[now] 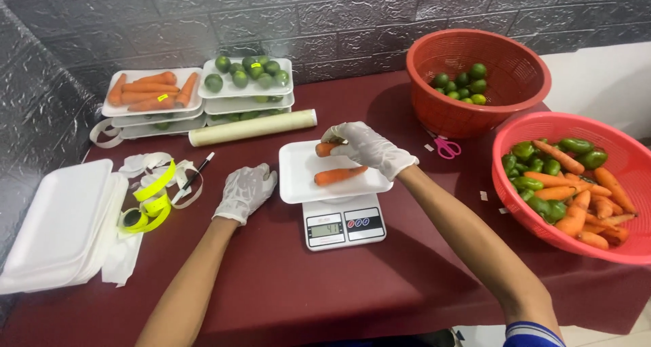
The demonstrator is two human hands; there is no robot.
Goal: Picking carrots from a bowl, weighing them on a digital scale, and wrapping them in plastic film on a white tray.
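Carrot (326, 148) under right hand (366, 147), over tray (298, 177)

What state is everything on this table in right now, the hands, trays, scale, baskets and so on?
Right hand: gloved, holding a carrot over the white tray.
Left hand: gloved, flat on the table, empty.
Second carrot: lying in the tray.
Scale: switched on, tray on top.
Back basket: holds limes.
Near basket: carrots and green peppers mixed.
Wrap roll: rolled up, lying flat.
Scissors: lying on the table.

scale screen (325, 230), yellow label roll (150, 201), wrapped trays (152, 93)
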